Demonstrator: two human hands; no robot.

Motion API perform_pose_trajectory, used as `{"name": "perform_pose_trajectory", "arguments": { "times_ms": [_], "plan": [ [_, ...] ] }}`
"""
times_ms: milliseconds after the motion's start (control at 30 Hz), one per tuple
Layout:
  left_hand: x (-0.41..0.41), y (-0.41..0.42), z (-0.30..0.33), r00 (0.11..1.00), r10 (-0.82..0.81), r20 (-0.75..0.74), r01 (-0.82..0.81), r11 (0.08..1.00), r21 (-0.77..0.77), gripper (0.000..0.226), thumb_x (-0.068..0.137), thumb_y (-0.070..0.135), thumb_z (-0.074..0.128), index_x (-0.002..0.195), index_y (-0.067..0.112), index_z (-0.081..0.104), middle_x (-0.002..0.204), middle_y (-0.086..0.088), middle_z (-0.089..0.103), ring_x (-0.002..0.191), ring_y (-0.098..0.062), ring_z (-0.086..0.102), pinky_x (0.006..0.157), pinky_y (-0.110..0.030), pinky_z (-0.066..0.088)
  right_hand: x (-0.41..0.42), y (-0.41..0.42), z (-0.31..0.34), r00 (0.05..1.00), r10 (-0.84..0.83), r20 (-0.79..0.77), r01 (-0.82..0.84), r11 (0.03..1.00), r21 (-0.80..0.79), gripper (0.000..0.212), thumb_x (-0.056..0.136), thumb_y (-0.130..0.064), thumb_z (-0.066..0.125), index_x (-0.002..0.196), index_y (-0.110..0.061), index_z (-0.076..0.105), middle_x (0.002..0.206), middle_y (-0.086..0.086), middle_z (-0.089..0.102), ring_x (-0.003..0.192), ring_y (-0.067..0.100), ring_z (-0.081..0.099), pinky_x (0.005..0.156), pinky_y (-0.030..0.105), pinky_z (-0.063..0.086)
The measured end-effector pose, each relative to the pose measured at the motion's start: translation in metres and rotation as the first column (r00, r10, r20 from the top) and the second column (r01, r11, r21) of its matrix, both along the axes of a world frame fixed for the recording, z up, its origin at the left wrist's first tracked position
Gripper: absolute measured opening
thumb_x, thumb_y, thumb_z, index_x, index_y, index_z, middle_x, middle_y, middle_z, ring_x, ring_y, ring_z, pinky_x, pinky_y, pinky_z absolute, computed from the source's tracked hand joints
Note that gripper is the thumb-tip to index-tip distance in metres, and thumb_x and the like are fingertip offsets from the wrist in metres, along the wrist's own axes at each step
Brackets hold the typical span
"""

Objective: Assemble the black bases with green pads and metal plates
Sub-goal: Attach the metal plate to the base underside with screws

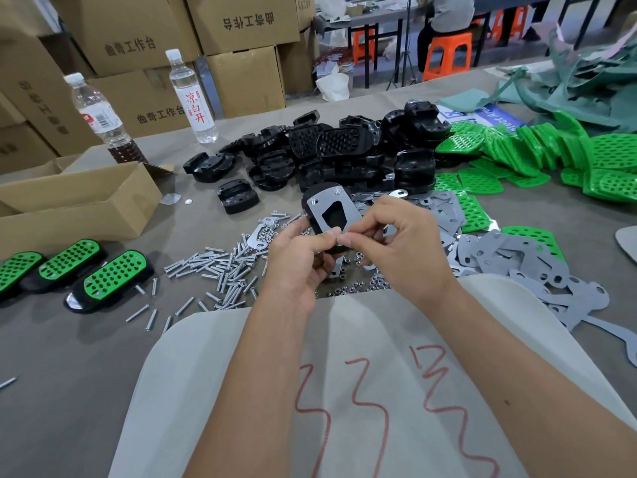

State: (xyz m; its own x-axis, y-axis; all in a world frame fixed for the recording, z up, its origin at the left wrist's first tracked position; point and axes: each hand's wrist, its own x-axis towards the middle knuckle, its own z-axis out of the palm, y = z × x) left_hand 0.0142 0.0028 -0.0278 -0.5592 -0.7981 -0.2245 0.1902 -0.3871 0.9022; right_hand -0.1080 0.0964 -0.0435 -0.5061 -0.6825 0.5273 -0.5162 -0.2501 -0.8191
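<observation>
Black base (331, 215), metal plate (327, 210) seated on it, is held above the surface; long axis runs away from the left hand (300, 257) gripping its near end; right hand (389, 236) pinches at that same end, nearer to the work.

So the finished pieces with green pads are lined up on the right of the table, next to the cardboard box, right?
Not quite: the head view shows the finished pieces lined up on the left of the table, next to the cardboard box. On the right lie loose green pads and metal plates.
</observation>
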Motion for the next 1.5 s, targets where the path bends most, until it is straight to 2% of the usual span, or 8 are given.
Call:
{"name": "perform_pose_trajectory", "arguments": {
  "times_ms": [667, 900, 1100, 1200, 1300, 1400, 1433, 1500],
  "plan": [
    [-0.0014, 0.0022, 0.0017, 0.999, 0.046, -0.009, -0.046, 0.998, 0.03, 0.035, 0.084, -0.007, 0.068, 0.115, 0.01, 0.072, 0.094, -0.006, 0.078, 0.071, -0.014, 0.069, 0.054, -0.018, 0.045, 0.0021, 0.0, 0.0008, 0.987, -0.036, -0.16, 0.035, 0.999, -0.009, 0.003, 0.089, -0.012, 0.081, 0.086, -0.012, 0.08, 0.076, -0.001, 0.062, 0.071, 0.02, 0.058, 0.058, 0.045, 0.054],
    [-0.0028, 0.005, 0.0025, 0.999, 0.042, -0.008, -0.042, 0.999, 0.014, 0.033, 0.083, -0.011, 0.065, 0.104, 0.014, 0.074, 0.089, -0.003, 0.078, 0.065, -0.01, 0.069, 0.053, -0.018, 0.044, 0.0037, -0.0022, -0.0002, 0.983, -0.101, -0.15, 0.101, 0.995, -0.007, 0.023, 0.086, -0.018, 0.085, 0.073, -0.012, 0.067, 0.067, -0.007, 0.058, 0.063, 0.015, 0.052, 0.053, 0.041, 0.051],
    [-0.0019, 0.0027, 0.0022, 0.998, 0.059, -0.003, -0.059, 0.997, 0.043, 0.034, 0.085, -0.006, 0.068, 0.114, 0.011, 0.071, 0.095, -0.005, 0.076, 0.068, -0.013, 0.068, 0.052, -0.019, 0.045, 0.0038, -0.0007, 0.0014, 0.974, -0.06, -0.22, 0.061, 0.998, -0.003, 0.005, 0.09, -0.013, 0.079, 0.094, -0.014, 0.081, 0.077, -0.001, 0.062, 0.073, 0.016, 0.059, 0.063, 0.043, 0.055],
    [-0.0015, 0.0025, 0.002, 0.996, 0.091, -0.005, -0.09, 0.994, 0.068, 0.031, 0.085, -0.003, 0.071, 0.112, 0.012, 0.072, 0.095, -0.005, 0.076, 0.067, -0.012, 0.067, 0.051, -0.018, 0.046, 0.0048, -0.0001, 0.0012, 0.982, -0.047, -0.182, 0.047, 0.999, -0.006, 0.003, 0.09, -0.009, 0.078, 0.088, -0.01, 0.081, 0.075, -0.002, 0.063, 0.073, 0.016, 0.061, 0.061, 0.04, 0.056],
    [-0.0018, 0.0017, 0.0026, 0.994, 0.106, -0.005, -0.105, 0.99, 0.093, 0.025, 0.086, -0.004, 0.07, 0.102, 0.015, 0.071, 0.088, -0.003, 0.076, 0.065, -0.014, 0.069, 0.049, -0.018, 0.046, 0.0011, -0.0005, -0.0014, 0.979, -0.133, -0.157, 0.126, 0.99, -0.055, 0.032, 0.09, -0.014, 0.08, 0.063, -0.007, 0.064, 0.062, -0.001, 0.055, 0.06, 0.015, 0.051, 0.056, 0.026, 0.039],
    [-0.0023, 0.0018, 0.0035, 0.994, 0.108, -0.003, -0.107, 0.989, 0.1, 0.025, 0.087, -0.004, 0.07, 0.104, 0.014, 0.071, 0.086, -0.004, 0.075, 0.063, -0.014, 0.069, 0.049, -0.018, 0.047, 0.0055, 0.0019, 0.0011, 0.993, -0.047, -0.109, 0.047, 0.999, -0.002, 0.004, 0.092, -0.016, 0.078, 0.09, -0.012, 0.079, 0.069, -0.001, 0.065, 0.064, 0.015, 0.057, 0.06, 0.029, 0.048],
    [-0.0025, 0.0025, 0.0037, 0.994, 0.106, 0.003, -0.106, 0.99, 0.094, 0.026, 0.087, -0.003, 0.07, 0.106, 0.014, 0.071, 0.088, -0.004, 0.075, 0.06, -0.012, 0.069, 0.049, -0.018, 0.047, 0.0076, 0.0015, 0.0014, 0.998, -0.002, -0.07, 0.004, 1.0, 0.028, 0.009, 0.092, -0.015, 0.078, 0.1, -0.014, 0.082, 0.071, -0.001, 0.067, 0.065, 0.013, 0.058, 0.061, 0.028, 0.05],
    [-0.0028, 0.003, 0.0037, 0.993, 0.119, 0.007, -0.119, 0.988, 0.098, 0.028, 0.086, -0.004, 0.07, 0.109, 0.013, 0.071, 0.09, -0.006, 0.074, 0.059, -0.012, 0.068, 0.049, -0.018, 0.047, 0.0065, 0.0018, 0.0011, 0.999, 0.032, -0.03, -0.031, 0.999, 0.032, 0.016, 0.095, -0.017, 0.075, 0.084, -0.006, 0.08, 0.06, 0.003, 0.059, 0.056, 0.011, 0.05, 0.054, 0.026, 0.042]
  ]
}}
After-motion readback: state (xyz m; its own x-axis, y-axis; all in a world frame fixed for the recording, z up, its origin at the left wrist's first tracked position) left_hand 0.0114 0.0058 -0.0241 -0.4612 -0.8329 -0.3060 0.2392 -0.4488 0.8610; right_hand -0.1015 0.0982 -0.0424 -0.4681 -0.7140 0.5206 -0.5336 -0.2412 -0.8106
